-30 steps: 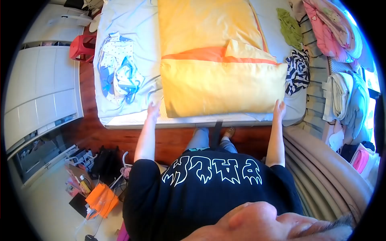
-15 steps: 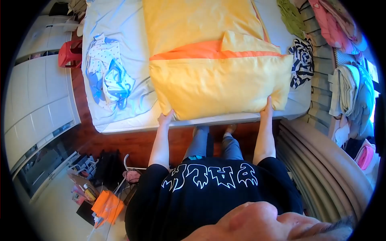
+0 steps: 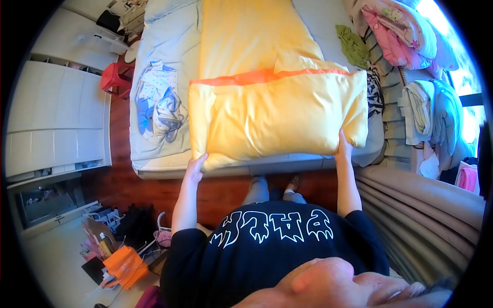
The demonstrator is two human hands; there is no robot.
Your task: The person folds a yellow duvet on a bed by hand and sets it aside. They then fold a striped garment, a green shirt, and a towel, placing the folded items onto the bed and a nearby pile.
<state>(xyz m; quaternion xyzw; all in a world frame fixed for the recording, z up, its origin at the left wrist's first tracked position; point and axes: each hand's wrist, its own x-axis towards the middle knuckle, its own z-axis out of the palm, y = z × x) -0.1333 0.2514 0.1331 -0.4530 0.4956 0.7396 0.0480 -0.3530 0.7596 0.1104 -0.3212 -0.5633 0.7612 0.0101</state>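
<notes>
The folded end of the yellow duvet (image 3: 272, 118) is held at the foot of the bed (image 3: 169, 163), with the rest of it laid out along the light blue sheet (image 3: 172, 31). Its near left corner is pinched by the left hand (image 3: 195, 168), thumb uppermost. The near edge is gripped by the right hand (image 3: 344, 148), also with the thumb on top; the fingers underneath are hidden by the fabric, so how deeply it is grasped cannot be told.

The grip is uneven: the duvet is taken right at the corner on the left, but inward of the corner on the right. If it were pulled or lifted like this, the free right corner could be left to sag, and the fold could be skewed. Slipping is judged likelier on the left, where only a little smooth-looking cloth seems to be caught. The layers around the orange band (image 3: 257, 77) could also be shifted apart, since the loose flap (image 3: 303, 64) behind it is not held by either hand.

The black-and-white striped cloth (image 3: 375, 92) is partly hidden beside the right edge and could be snagged or dragged along. Near the foot end, the duvet could be dropped onto the wooden floor (image 3: 215, 190) if both pinches were lost.
</notes>
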